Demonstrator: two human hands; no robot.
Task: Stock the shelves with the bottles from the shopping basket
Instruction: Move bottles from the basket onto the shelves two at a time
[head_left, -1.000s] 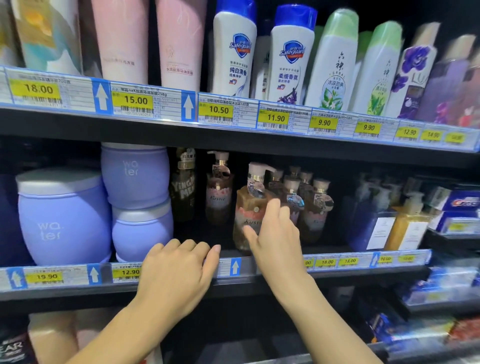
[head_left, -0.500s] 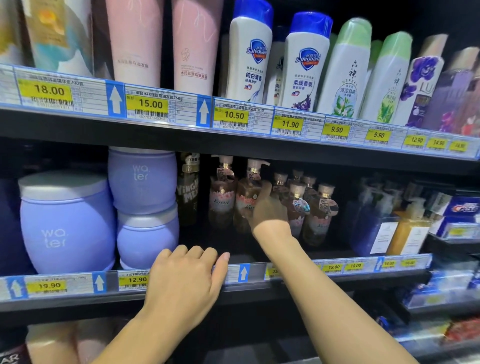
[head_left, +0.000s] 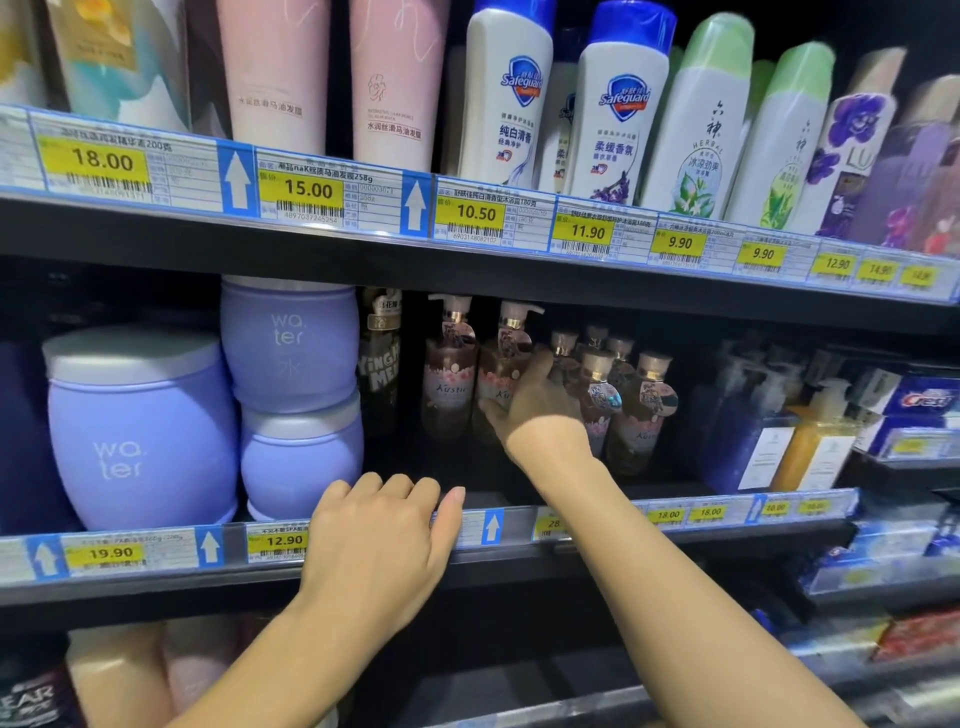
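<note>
We hold the pump bottle (head_left: 498, 364) with our right hand (head_left: 537, 410). The thumb lies across the lower front of its pink label and the fingers reach round its right side, so the grip is closed on the bottle. It stands upright, set back from the front edge of the middle shelf (head_left: 675, 514) and about midway along it, with its white pump head just under the shelf above. Just to its left stands a second bottle of the same kind (head_left: 449, 384), very close, though we cannot tell whether they touch. Left of that is a dark bottle (head_left: 382, 358) with pale lettering. To the right of our hand is a cluster of smaller stoppered bottles (head_left: 641, 405) with round tags at their necks, and our knuckles are close against the nearest ones.

Our left hand (head_left: 384, 540) rests on the front edge of the same shelf. Its fingers lie bent over the price rail and hold nothing; the thumb is hidden.

Towards the left end of this shelf are three lilac jars (head_left: 140, 431), two of them stacked. Near the right end stand blue and amber pump bottles (head_left: 821, 441), with toothpaste boxes (head_left: 924, 400) beyond.

On the upper shelf (head_left: 363, 244), above yellow price tags, stand pink tubes (head_left: 275, 78), white Safeguard bottles (head_left: 511, 98) with blue caps and green-capped bottles (head_left: 701, 130).
</note>
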